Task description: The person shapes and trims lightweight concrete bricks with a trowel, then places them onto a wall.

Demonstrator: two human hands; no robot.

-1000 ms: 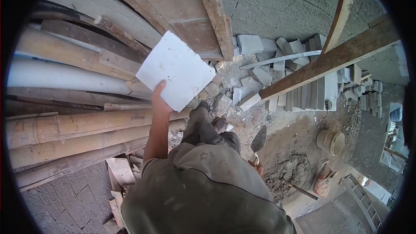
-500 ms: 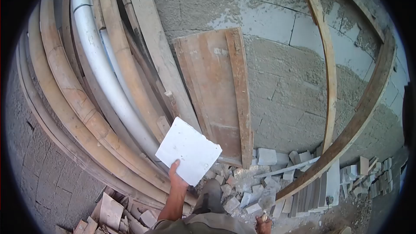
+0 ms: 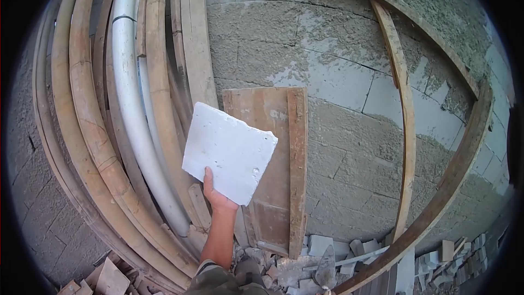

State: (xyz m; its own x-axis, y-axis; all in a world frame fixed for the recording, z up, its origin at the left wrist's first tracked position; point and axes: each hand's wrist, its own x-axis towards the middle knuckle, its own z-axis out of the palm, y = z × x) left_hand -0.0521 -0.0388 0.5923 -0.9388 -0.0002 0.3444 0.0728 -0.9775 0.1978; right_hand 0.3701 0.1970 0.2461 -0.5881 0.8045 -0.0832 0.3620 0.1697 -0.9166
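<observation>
My left hand (image 3: 221, 201) grips a white, flat-faced piece of lightweight concrete block (image 3: 229, 150) by its lower edge, thumb across the front face. The block is held up, tilted, with small pits and a rough upper edge. Behind it leans a brown wooden panel (image 3: 297, 169) against the block wall (image 3: 349, 125). Near the bottom edge a blurred, see-through grey shape (image 3: 326, 269) shows; I cannot make out what it is. My right hand is out of the frame.
Bamboo poles (image 3: 90, 104), planks (image 3: 196, 38) and a white pipe (image 3: 128, 98) lean at the left. A curved-looking timber (image 3: 436, 207) and a thinner batten (image 3: 405, 120) slant at the right. Rubble and block offcuts (image 3: 319, 245) lie below; broken tile-like pieces (image 3: 112, 278) sit lower left.
My left hand has raised the block piece and turned it slightly. The view has tilted upward. My right hand, earlier at the bottom edge with its fingers closed, has left the frame.
</observation>
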